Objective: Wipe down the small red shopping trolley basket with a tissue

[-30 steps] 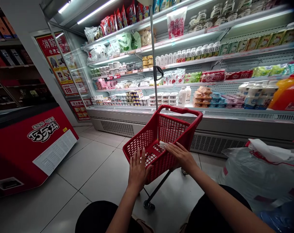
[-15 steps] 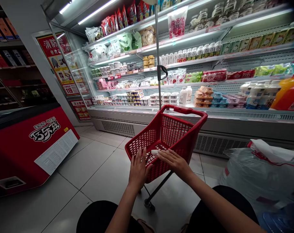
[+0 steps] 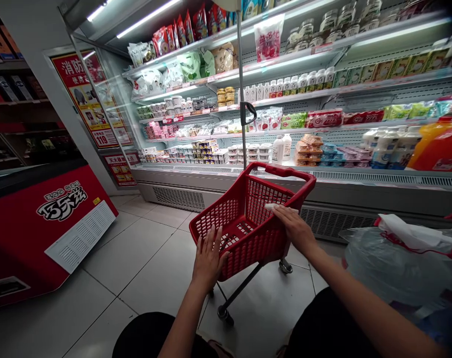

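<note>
Work on the one red cart (image 3: 259,251) seems under way, with the single white cloth (image 3: 271,206) held beneath the right hand's (image 3: 296,226) fingers at the cart's right rim, though how much is done or left I cannot tell. The left hand (image 3: 206,258), one of two here, is open and grasps nothing, its fingers spread at the cart's near end. One chilled display case (image 3: 174,179) stands behind the cart, and one red freezer (image 3: 17,238) well to its left.
</note>
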`<state>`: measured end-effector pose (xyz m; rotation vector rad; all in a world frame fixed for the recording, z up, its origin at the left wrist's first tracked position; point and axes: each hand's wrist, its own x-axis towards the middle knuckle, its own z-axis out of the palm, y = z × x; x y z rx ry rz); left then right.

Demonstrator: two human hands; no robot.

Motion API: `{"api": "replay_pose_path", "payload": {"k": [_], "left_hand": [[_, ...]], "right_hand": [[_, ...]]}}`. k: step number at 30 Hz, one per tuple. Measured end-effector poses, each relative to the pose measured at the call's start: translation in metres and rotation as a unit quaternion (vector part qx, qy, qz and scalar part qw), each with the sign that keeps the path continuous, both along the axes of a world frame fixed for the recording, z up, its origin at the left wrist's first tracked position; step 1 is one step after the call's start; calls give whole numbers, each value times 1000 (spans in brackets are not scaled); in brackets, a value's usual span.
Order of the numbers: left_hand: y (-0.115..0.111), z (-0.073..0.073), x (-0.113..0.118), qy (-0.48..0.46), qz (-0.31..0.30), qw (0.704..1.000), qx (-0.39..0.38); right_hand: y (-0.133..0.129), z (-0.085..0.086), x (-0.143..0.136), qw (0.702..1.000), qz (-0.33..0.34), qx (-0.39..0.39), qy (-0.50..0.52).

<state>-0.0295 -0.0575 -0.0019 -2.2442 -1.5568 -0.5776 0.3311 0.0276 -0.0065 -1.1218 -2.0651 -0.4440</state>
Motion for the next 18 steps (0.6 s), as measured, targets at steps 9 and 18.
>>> {"api": "replay_pose_path", "payload": {"k": [9,18], "left_hand": [[-9,-11,59,23,-34,998,46],[-13,-5,13,38,-62,997,27]], "right_hand": [[-42,-11,-83,992,110,-20,-53],[-21,38,11,995,20,23,-91]]}}
